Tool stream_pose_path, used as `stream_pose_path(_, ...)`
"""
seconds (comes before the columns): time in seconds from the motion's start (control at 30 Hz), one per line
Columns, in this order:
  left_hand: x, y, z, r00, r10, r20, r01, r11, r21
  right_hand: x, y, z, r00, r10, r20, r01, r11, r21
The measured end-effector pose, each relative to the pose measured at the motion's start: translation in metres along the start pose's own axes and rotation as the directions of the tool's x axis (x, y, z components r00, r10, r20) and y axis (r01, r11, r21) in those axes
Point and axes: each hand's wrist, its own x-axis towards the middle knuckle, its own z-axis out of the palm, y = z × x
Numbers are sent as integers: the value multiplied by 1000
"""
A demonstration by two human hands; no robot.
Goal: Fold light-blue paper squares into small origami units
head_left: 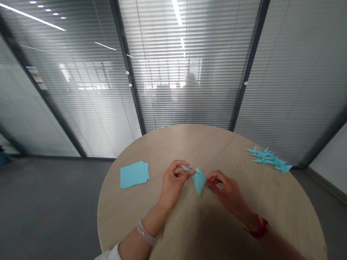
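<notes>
On the near side of the round table [289, 223], a pale bangle [146, 233] circles the left wrist and a red band [259, 227] the right. Beyond them, the left hand [174, 180] pinches a folded blue paper [199, 181] between thumb and fingers. The right hand [223, 187] has its thumb and fingertips close together at the paper's right edge; I cannot tell whether they grip it or only touch it. The piece is between the hands, around the table's middle, one point towards the near edge.

It looks light and thin, probably stiffer along its folds and easily creased or torn, so a soft pinch on layered edges should suit it best. The fingers cover part of it.

Towards the left edge lies a blue paper stack [134, 175], its sheets slightly askew, apart from the left hand. Farther off, a cluster of pointed folded pieces [269, 158] crowds the far right edge, overlapping and liable to snag. Behind the far edge stands a glass partition with blinds [195, 35].
</notes>
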Motion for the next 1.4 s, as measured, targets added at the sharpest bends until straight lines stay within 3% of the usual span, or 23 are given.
stream_pose_path(0.17, 2, 0, 0, 999, -40, 36, 41, 999, -36, 0, -5, -1, 1000, -11, -12, 10, 998, -59)
stream_pose_path(0.37, 3, -13, 6, 979, -142, 143, 159, 980, -116, 1, 1, 3, 992, 48, -113, -69, 981, -183)
stream_pose_path(0.53, 2, -20, 7, 970, -140, 199, 159, 984, -83, -1, 2, 4, 998, 5, -62, -19, 975, -221)
stream_pose_path(0.63, 3, -18, 2, 974, -117, 194, 133, 989, -68, -1, 1, 3, 999, 9, -52, -17, 986, -167)
stream_pose_path(0.83, 6, -10, -4, 945, -141, 295, 167, 984, -62, 4, 8, -3, 978, -37, -206, 39, 999, 6)
stream_pose_path(1.07, 5, -4, -10, 931, -196, 308, 261, 948, -184, 5, 5, -7, 1000, -8, -28, 16, 950, 310)
stream_pose_path(1.2, 5, -3, -11, 922, -219, 319, 314, 905, -287, 5, 2, -10, 998, 48, -41, -31, 938, 344)
stream_pose_path(1.4, 5, -3, -8, 923, -204, 327, 298, 917, -267, 6, 2, -11, 986, 136, -96, -94, 932, 351)
